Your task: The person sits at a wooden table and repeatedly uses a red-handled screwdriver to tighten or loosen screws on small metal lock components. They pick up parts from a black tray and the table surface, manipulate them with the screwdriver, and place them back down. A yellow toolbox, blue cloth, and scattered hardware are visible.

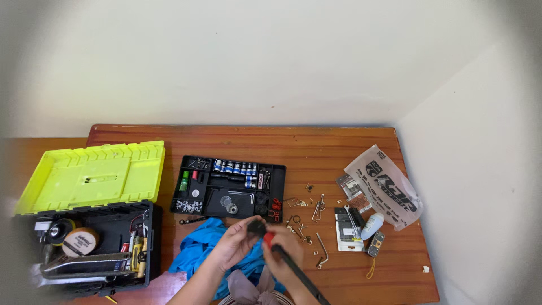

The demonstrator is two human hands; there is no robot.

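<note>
Left hand (pixel 237 243) is closed around a small black part (pixel 257 227); right hand (pixel 282 248) is clamped on a red-and-black tool handle (pixel 291 262), above the blue cloth (pixel 197 248) on the desk (pixel 339 147). Both pieces appear light and rigid; the handle looks the surest hold.

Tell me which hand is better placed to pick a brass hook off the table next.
Right, probably. The right hand is nearer the scattered brass hooks, which lie on its side. The left hand sits over the blue cloth, pinching the small black part. The right grips a black tool, though.
</note>
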